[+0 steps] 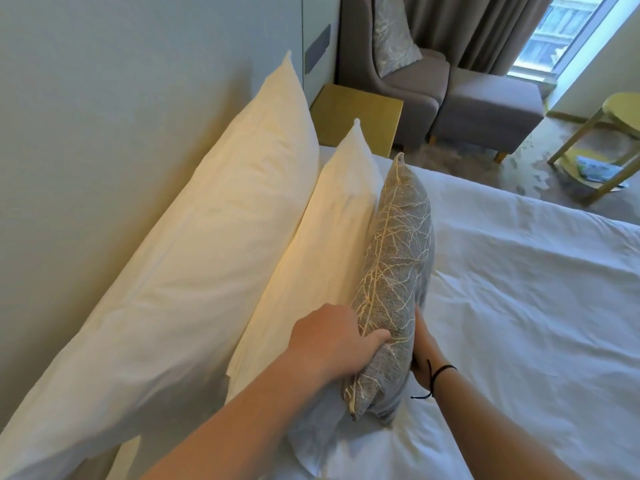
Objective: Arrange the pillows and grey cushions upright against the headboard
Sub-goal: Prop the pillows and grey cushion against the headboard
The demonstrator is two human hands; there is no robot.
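Observation:
A large white pillow (194, 258) stands upright against the pale headboard (104, 116). A smaller white pillow (332, 237) leans on it. In front of that stands a grey cushion (398, 258) with a pale branch pattern, upright on edge. My left hand (332, 336) grips the cushion's near end from the pillow side, thumb over its seam. My right hand (424, 351) presses flat against the cushion's other face, mostly hidden behind it. A black band circles the right wrist.
The white bed sheet (519, 306) spreads to the right. Beyond the bed are a yellow bedside table (356, 116), a grey armchair (408, 84) with a patterned cushion (393, 32), a grey footstool (491, 112), a yellow stool (609, 133) and curtains at a window.

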